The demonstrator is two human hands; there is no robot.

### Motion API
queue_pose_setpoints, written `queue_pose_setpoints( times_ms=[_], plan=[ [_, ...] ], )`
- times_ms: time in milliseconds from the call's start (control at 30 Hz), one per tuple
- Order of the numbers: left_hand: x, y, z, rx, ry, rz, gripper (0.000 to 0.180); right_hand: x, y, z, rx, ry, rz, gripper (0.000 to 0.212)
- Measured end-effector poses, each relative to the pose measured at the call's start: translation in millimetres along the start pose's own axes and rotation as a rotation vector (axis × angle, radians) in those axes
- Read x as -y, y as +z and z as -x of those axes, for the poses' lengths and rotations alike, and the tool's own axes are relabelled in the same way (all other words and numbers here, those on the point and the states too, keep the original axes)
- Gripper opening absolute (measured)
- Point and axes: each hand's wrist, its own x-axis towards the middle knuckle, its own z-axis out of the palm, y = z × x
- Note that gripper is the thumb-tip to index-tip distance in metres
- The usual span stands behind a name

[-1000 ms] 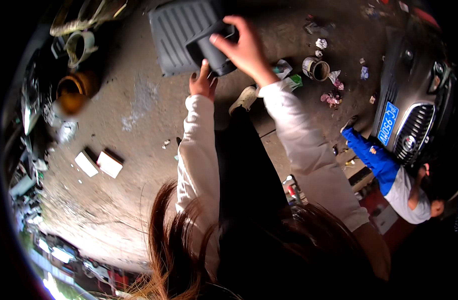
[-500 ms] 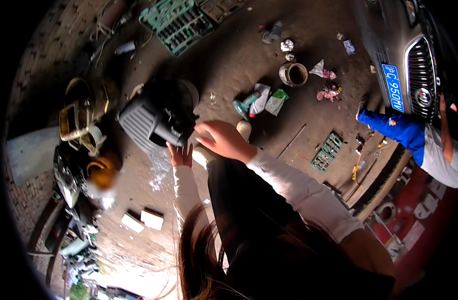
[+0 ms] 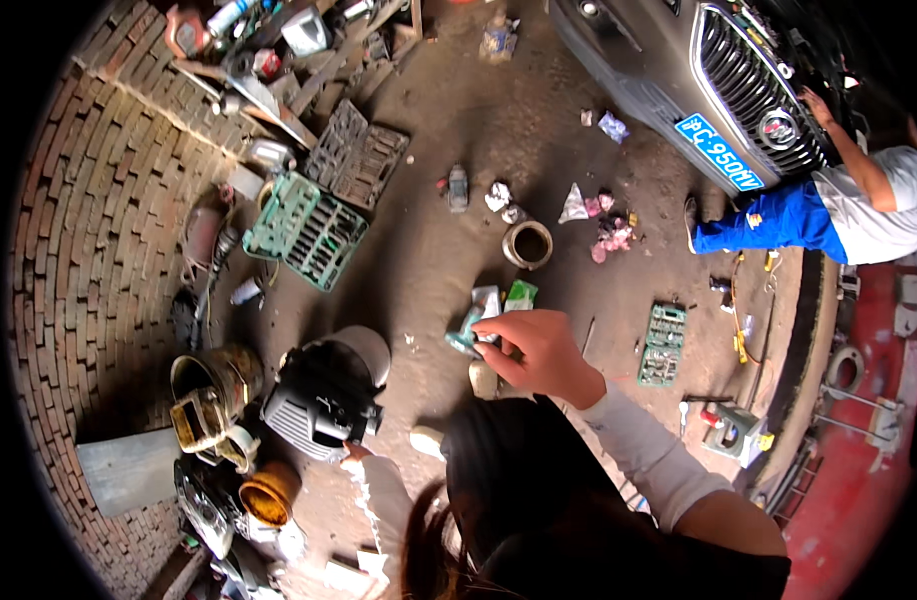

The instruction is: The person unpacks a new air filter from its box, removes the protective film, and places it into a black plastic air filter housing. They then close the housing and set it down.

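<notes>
A black ribbed plastic housing (image 3: 314, 415) sits at left of centre, with a pale round shape (image 3: 362, 352) behind it. My left hand (image 3: 355, 453) is at the housing's near edge, gripping it. Part of those fingers is hidden. My right hand (image 3: 539, 350) is raised in the middle, with thumb and forefinger bent into a pinch and the others curled in. A small dark bit shows at its fingertips, too small to name. Just beyond the fingertips is a teal cordless drill (image 3: 463, 338), partly covered by the hand. A green-and-white box (image 3: 521, 295) lies past it.
Open green socket sets (image 3: 304, 235) (image 3: 663, 345) lie on the floor. A round pot (image 3: 528, 245) stands ahead. At left are an orange bucket (image 3: 270, 494) and dirty tubs (image 3: 214, 385). A person in blue trousers (image 3: 779, 222) leans at a dark car (image 3: 644, 90) on the right.
My right hand has moved away from the black housing, rightward to near the drill. My left hand stays at the housing's edge. The view has shifted, showing more wall and floor.
</notes>
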Motion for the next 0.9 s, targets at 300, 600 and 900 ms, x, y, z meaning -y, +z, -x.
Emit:
queue_pose_setpoints(
  times_ms=[300,600,900],
  plan=[
    [-8.5,28.9,25.7,-0.188,0.312,-0.217,0.056,110.4,-93.3,-31.6,-0.686,-0.341,-0.290,0.013],
    [-10.7,20.9,-11.9,-0.565,1.174,-0.390,0.048,167.1,-96.4,-67.9,-0.326,-1.013,-0.462,0.029],
    [-109.9,24.7,-12.3,-0.283,0.970,-0.639,0.065,181.7,11.2,-47.6,0.136,-0.721,-0.729,0.022]
  ],
)
